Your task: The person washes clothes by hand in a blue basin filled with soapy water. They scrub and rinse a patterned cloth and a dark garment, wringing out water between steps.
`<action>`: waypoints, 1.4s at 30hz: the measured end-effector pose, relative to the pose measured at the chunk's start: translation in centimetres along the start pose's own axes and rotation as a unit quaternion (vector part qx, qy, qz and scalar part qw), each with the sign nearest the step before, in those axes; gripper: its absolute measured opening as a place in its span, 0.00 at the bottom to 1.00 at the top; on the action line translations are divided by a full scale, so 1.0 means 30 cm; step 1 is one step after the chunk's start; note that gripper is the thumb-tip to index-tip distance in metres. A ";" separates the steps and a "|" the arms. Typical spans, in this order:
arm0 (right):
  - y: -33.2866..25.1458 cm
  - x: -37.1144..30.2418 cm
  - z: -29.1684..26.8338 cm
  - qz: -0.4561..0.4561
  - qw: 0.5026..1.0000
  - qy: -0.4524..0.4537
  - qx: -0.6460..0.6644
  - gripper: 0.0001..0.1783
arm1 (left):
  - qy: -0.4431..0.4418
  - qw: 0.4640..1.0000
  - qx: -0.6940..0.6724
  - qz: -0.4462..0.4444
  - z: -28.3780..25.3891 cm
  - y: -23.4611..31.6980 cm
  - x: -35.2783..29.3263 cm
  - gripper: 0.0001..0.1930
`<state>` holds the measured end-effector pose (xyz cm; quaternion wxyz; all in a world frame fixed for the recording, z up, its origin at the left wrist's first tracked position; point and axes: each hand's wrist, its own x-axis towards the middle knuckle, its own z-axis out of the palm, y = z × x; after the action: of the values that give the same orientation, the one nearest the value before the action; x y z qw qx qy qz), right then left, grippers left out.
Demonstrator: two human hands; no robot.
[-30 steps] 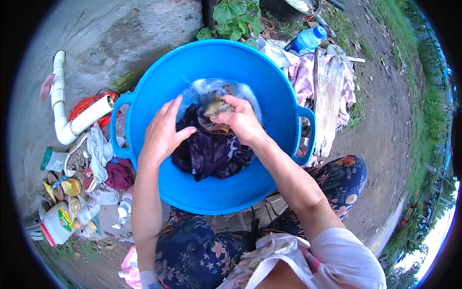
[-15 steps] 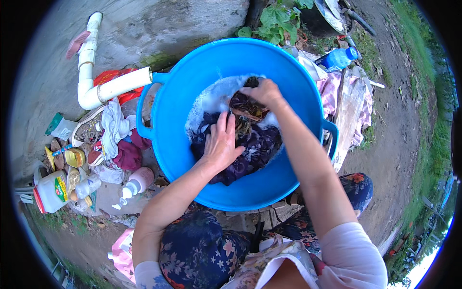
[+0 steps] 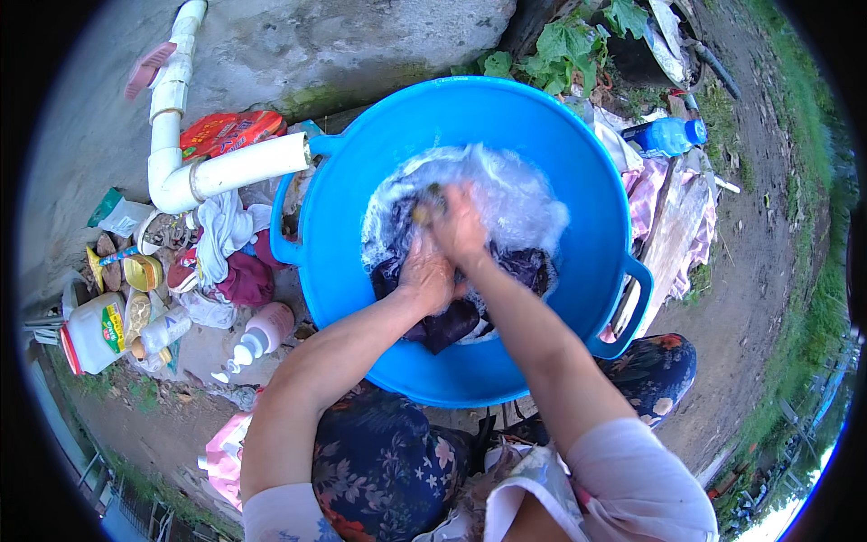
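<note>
A big blue plastic tub (image 3: 361,352) holds foamy water (image 3: 524,208) and wet dark purple patterned cloth (image 3: 452,325). Both my hands are together over the cloth, near the middle of the tub. My right hand (image 3: 459,226) is smeared by motion; a bit of dark, yellowish patterned cloth (image 3: 427,206) sticks out at its fingers, so it appears closed on that. Just below and touching it, my left hand (image 3: 426,271) rests against the wet cloth, its fingers mostly hidden behind the right hand.
A white drainpipe (image 3: 244,172) ends close by the tub's left handle (image 3: 282,221). Left of the tub lie a pink pump bottle (image 3: 268,327), a white jug (image 3: 95,334), shoes and rags. A blue-labelled bottle (image 3: 664,137) and a wooden board (image 3: 673,217) lie to the right.
My right hand has come down and left from the tub's far side to meet my left hand. More foam shows at the far right of the water. The view has shifted slightly.
</note>
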<state>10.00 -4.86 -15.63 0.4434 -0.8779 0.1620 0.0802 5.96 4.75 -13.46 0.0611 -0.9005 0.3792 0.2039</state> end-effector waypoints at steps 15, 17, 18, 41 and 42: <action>-0.010 0.069 -0.024 0.065 0.992 -0.066 0.084 0.17 | -0.095 0.979 -0.179 -0.024 -0.066 -0.023 0.028 0.41; 0.068 0.139 -0.079 -0.166 0.975 0.142 -0.046 0.13 | -0.016 0.975 -0.220 -0.010 -0.040 -0.030 0.020 0.46; 0.078 0.125 -0.101 -0.089 0.986 0.136 -0.046 0.13 | -0.024 0.974 -0.223 -0.006 -0.037 -0.036 0.018 0.45; -0.396 -0.122 -0.655 -0.017 0.828 0.042 0.559 0.12 | 0.260 0.838 -0.477 -0.042 -0.178 -0.124 0.042 0.24; -0.375 -0.128 -0.695 -0.037 0.817 0.058 0.572 0.13 | 0.218 0.727 -0.645 -0.086 -0.285 -0.105 0.004 0.22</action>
<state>10.36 -14.59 6.30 0.8582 -0.4745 0.1713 -0.0950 11.02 4.63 -5.87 -0.6015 -0.7713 0.0804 0.1918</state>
